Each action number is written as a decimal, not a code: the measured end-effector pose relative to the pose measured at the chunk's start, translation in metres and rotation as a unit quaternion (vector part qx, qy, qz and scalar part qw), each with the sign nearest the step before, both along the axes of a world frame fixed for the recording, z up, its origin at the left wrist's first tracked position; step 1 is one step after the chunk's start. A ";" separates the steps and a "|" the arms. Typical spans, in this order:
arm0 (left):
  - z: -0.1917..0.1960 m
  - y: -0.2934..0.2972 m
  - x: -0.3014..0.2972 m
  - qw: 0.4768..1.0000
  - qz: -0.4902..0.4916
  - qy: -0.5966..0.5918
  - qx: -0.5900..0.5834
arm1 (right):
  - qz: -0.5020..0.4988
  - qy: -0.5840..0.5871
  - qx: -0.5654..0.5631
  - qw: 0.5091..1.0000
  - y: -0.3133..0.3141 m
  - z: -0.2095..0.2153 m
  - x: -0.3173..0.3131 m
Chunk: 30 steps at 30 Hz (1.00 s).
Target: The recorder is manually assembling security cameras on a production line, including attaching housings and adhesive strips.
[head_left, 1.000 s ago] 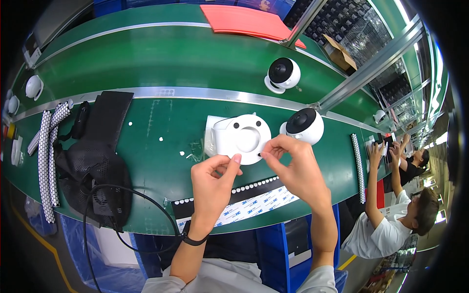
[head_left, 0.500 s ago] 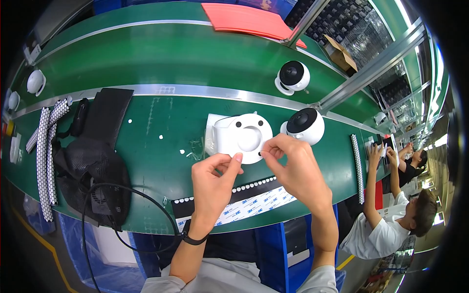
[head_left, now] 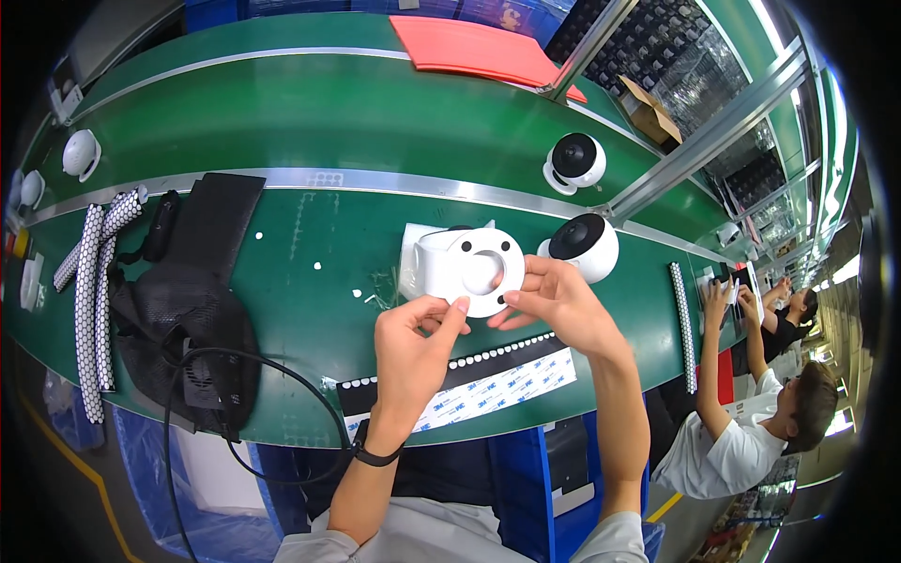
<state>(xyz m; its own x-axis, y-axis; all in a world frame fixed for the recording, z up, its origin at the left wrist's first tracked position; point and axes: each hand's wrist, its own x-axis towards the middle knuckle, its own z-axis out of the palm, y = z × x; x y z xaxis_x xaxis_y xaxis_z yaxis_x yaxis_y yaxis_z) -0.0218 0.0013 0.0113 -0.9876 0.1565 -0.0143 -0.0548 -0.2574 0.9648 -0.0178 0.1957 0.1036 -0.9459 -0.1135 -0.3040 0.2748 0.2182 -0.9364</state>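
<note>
Between my hands is a white camera with a round base (head_left: 487,237), its underside turned up. Two black round pads show on the far part of the base, and a third black pad (head_left: 501,300) is at its near right. My left hand (head_left: 410,340) pinches the near left rim between thumb and fingers. Around the right rim is my right hand (head_left: 574,305), its thumb at the near right pad and its fingers behind the base. Nearer to me lies a black sheet (head_left: 361,402) with a row of white dots, beside a white printed backing strip (head_left: 502,387).
Two white ball cameras with black fronts, one on the bench (head_left: 582,246) and one beyond the rail (head_left: 574,159), stand to the right. A black mesh bag (head_left: 188,328) with a cable and honeycomb-patterned strips (head_left: 87,319) lie left. A co-worker (head_left: 751,441) sits at right.
My right hand has gone from pinching over the near right pad to gripping the base's right rim, fingers behind it. The camera has shifted slightly; my left hand keeps its hold.
</note>
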 end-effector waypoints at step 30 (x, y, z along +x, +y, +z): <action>0.016 -0.068 0.015 0.992 -0.022 0.046 0.120 | 0.149 0.389 0.323 0.850 -0.015 0.065 0.003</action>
<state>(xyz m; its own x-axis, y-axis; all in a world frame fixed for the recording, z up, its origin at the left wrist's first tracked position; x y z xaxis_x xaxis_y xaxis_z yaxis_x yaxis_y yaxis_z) -0.0072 -0.0662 0.0270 -0.9752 0.1875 0.1180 0.0142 -0.4786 0.8779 -0.0149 0.1804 0.1683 -0.8477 -0.4303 0.3102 -0.5301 0.7076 -0.4672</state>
